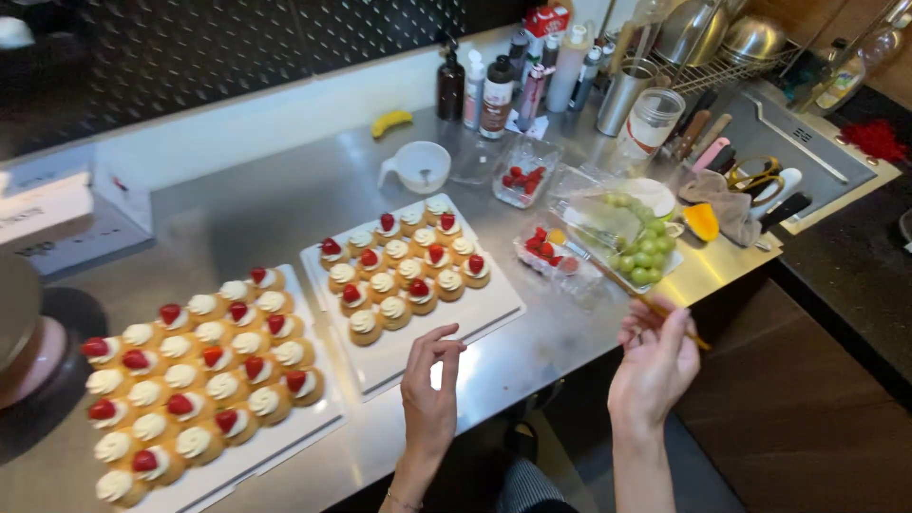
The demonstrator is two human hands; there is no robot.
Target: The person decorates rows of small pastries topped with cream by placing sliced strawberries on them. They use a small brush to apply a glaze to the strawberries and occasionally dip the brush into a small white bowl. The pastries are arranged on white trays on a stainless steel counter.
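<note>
**Halfway through topping the cream puffs, by the look of it**

So you're standing at the steel counter (285, 204) with two white trays of cream-topped pastries, and I'd say you're mid-garnish: some puffs carry a strawberry piece, plenty are bare cream. The nearer tray (432, 347) sits right in front of your left hand (429, 389), which hovers just over its front edge, fingers loosely curled and holding nothing. Your right hand (654, 366) is off to the side past the counter edge, pinching a thin skewer-like stick (655, 309) that points toward the punnet of cut strawberries (549, 255).

My guess for the next move: pick up a strawberry piece from that punnet and set it on a bare puff without denting the cream, so go light.

Hard to tell: the stick's far tip gets lost against the clear packaging by the green grapes (644, 258). The far-left tray (275, 446) is cut off at the bottom, and a round pinkish object at the left edge is mostly out of frame.
</note>
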